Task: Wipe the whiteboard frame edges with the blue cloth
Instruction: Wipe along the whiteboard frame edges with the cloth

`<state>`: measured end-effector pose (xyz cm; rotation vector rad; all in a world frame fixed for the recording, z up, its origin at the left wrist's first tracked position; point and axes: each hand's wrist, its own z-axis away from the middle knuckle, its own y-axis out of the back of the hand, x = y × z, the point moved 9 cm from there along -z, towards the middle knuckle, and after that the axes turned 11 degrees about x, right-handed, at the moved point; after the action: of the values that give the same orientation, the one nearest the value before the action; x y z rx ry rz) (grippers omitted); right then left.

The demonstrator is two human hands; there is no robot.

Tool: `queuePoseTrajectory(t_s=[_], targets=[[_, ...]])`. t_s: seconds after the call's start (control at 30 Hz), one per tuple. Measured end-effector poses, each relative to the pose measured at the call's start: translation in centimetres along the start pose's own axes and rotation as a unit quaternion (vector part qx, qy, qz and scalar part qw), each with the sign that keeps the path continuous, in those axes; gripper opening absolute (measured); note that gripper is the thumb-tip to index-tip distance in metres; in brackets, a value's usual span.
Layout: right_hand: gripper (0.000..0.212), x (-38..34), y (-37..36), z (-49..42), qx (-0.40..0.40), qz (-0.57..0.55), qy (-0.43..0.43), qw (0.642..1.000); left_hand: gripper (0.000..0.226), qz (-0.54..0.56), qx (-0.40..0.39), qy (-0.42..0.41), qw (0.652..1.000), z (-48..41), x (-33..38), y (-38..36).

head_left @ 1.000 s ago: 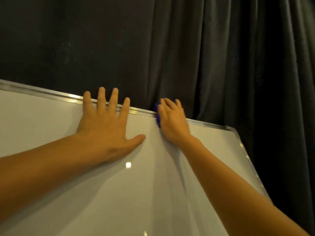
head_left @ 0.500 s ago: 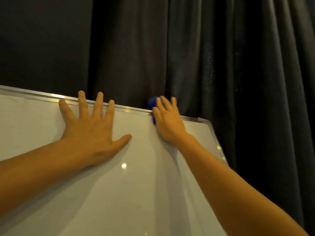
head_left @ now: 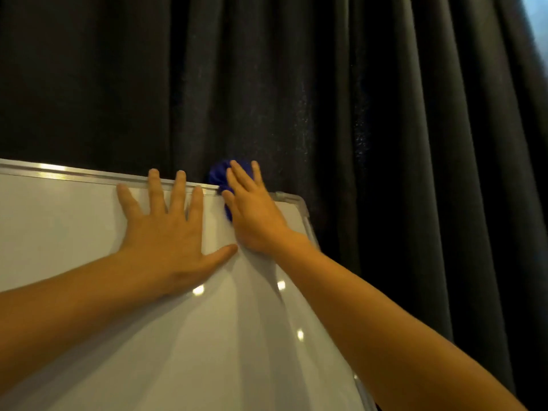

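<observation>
The whiteboard [head_left: 89,238] fills the lower left, edged by a silver metal frame [head_left: 74,173] along its top and right side. My left hand [head_left: 169,232] lies flat on the board with fingers spread, its fingertips on the top frame edge. My right hand [head_left: 252,209] presses the blue cloth [head_left: 218,175] against the top frame edge, close to the board's upper right corner [head_left: 296,200]. Most of the cloth is hidden under my fingers; a bunched part sticks out above the frame.
A dark pleated curtain [head_left: 385,143] hangs right behind the board and fills the whole background. A sliver of pale light [head_left: 538,22] shows at the top right corner. The board's right frame edge [head_left: 311,232] runs down under my right forearm.
The board's corner sits further left in view than a second ago and my right hand with the cloth is nearer to it. More cloth shows above the frame. My left hand stays flat on the board.
</observation>
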<state>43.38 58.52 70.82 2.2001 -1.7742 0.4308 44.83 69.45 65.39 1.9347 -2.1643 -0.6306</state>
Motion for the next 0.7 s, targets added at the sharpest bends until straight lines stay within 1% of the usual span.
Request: queuePoseTrajectory(t_s=[0.03,0.1,0.17,0.2,0.27,0.3,0.33,0.4,0.47,0.5,0.57,0.6,0.63,0.67,0.7], targets=[[0.038,-0.2,0.3,0.2,0.015,0.005,0.017,1.0,0.12,0.002,0.006,-0.008,1.0,-0.3,1.1,-0.1],[0.046,3.0,0.3,1.1,-0.026,0.007,-0.011,1.0,0.119,0.006,0.017,-0.023,1.0,-0.8,2.7,-0.3],[0.046,7.8,0.0,2.2,-0.085,-0.007,-0.085,0.993,0.121,0.01,0.018,-0.031,0.999,-0.8,3.2,-0.4],[0.047,9.9,0.5,3.0,-0.094,-0.032,-0.146,0.984,0.121,0.01,0.019,-0.036,0.999,-0.8,3.4,-0.6],[0.049,12.3,1.9,4.7,-0.034,-0.13,-0.28,0.95,0.119,0.008,0.022,-0.045,0.999,-0.7,3.7,-0.8],[0.049,12.8,2.2,5.5,-0.005,-0.165,-0.32,0.933,0.119,0.006,0.021,-0.044,0.999,-0.7,3.7,-0.9],[0.049,12.5,2.4,6.4,0.01,-0.174,-0.334,0.926,0.119,0.003,0.018,-0.043,0.999,-0.8,3.8,-0.9],[0.047,11.9,2.6,8.1,0.026,-0.175,-0.337,0.925,0.12,0.003,0.017,-0.039,0.999,-0.9,3.6,-1.2],[0.037,13.4,3.2,9.0,0.039,-0.156,-0.386,0.909,0.122,0.01,0.018,-0.042,0.999,-1.0,3.5,-1.5],[0.03,14.7,3.4,9.1,0.024,-0.123,-0.423,0.897,0.122,0.013,0.019,-0.045,0.999,-1.0,3.5,-1.5],[0.023,17.0,3.3,9.0,-0.041,-0.063,-0.504,0.86,0.122,0.011,0.024,-0.049,0.998,-1.0,3.5,-1.6],[0.021,17.8,3.2,8.5,-0.045,-0.067,-0.533,0.842,0.122,0.008,0.027,-0.048,0.998,-1.0,3.4,-1.6],[0.023,17.8,3.1,7.6,-0.035,-0.104,-0.558,0.823,0.122,0.005,0.031,-0.047,0.998,-1.1,3.3,-1.6],[0.036,17.5,2.9,6.2,-0.009,-0.152,-0.552,0.82,0.121,0.006,0.033,-0.046,0.998,-1.1,3.3,-1.6],[0.057,16.5,2.8,4.4,0.017,-0.195,-0.521,0.831,0.121,0.009,0.035,-0.045,0.998,-1.1,3.3,-1.5]])
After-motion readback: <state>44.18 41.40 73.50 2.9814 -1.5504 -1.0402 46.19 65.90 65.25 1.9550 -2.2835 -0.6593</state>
